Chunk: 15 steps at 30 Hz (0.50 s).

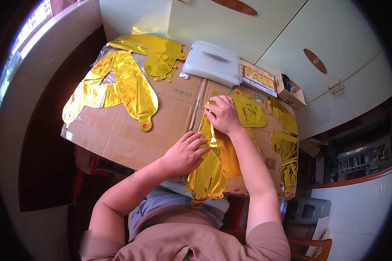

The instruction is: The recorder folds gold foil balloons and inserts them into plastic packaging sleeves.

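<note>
A flat gold foil balloon [204,174] lies lengthwise before me, partly doubled over, its tabbed near end reaching past the cardboard's front edge. My left hand [187,151] rests on its left edge with the fingers laid over the foil. Farther up, the curled fingers of my right hand [224,115] pinch the balloon's far end, thumb and fingertips close together. Some of the foil is hidden under the right hand and forearm. Just beyond that wrist another piece of gold foil [252,112] spreads out; I cannot tell whether it belongs to the same balloon.
Brown cardboard [170,113] covers the table. A large gold foil balloon [139,91] lies at the left, more foil [161,56] behind it. Several foil pieces [285,148] line the right edge. At the back stand a whitish plastic box [211,67], a printed box [257,78] and a small carton [294,95].
</note>
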Each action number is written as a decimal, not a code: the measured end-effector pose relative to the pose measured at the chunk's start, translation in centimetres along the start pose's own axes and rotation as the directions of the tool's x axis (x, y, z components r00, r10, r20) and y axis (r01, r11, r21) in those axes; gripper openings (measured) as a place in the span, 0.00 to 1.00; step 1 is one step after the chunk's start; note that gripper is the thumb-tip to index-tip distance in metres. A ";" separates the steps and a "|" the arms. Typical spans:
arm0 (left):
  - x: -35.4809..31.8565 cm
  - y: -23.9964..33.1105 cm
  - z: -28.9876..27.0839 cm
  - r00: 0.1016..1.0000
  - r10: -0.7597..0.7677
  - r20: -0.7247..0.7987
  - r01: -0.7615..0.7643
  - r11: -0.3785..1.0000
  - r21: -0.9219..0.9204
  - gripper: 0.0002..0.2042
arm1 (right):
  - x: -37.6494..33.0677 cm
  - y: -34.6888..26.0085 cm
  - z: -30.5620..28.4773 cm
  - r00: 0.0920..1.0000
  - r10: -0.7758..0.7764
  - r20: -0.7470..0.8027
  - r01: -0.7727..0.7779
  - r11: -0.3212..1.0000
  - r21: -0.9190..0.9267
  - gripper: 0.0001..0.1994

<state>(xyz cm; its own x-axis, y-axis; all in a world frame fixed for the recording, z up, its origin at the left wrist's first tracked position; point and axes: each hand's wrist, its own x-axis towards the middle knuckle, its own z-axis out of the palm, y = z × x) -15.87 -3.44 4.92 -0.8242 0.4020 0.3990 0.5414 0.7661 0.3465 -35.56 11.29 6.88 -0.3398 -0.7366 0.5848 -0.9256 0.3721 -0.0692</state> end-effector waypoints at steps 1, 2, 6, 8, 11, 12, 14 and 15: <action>0.0 0.0 0.0 1.000 0.001 -0.002 -0.001 1.000 0.003 0.19 | -0.2 0.1 0.2 1.000 0.016 0.006 -0.016 1.000 -0.013 0.08; 0.1 0.1 0.0 1.000 0.003 -0.003 -0.003 1.000 0.005 0.19 | -0.4 0.3 0.4 0.999 0.033 0.010 -0.033 0.999 -0.027 0.08; 0.1 0.1 0.0 1.000 0.006 0.003 -0.006 1.000 0.005 0.19 | -0.8 0.6 1.0 0.997 0.078 0.009 -0.078 0.996 -0.040 0.09; 0.0 0.0 0.0 1.000 0.004 0.018 -0.005 1.000 0.011 0.20 | -0.9 0.5 1.2 0.996 0.093 0.007 -0.093 0.995 -0.021 0.09; 0.0 0.0 0.0 1.000 0.006 0.020 -0.007 1.000 0.016 0.20 | -0.9 0.4 1.4 0.992 0.127 0.001 -0.127 0.992 0.016 0.08; 0.0 0.0 -0.1 1.000 0.007 0.018 -0.008 1.000 0.017 0.20 | -0.9 0.3 1.5 0.990 0.140 -0.001 -0.140 0.990 0.030 0.08; 0.0 0.0 -0.1 1.000 0.004 0.020 -0.004 1.000 0.011 0.21 | -0.9 0.2 1.5 0.989 0.146 0.004 -0.146 0.989 0.025 0.08; 0.0 0.0 -0.1 1.000 0.002 0.021 -0.002 1.000 0.008 0.21 | -0.8 0.1 1.4 0.989 0.149 0.006 -0.149 0.989 0.023 0.08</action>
<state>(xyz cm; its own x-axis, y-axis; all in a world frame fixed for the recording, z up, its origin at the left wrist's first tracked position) -15.89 -3.48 4.99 -0.8262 0.4139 0.3822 0.5421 0.7689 0.3390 -35.63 11.15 5.23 -0.4751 -0.6760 0.5633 -0.8681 0.4649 -0.1741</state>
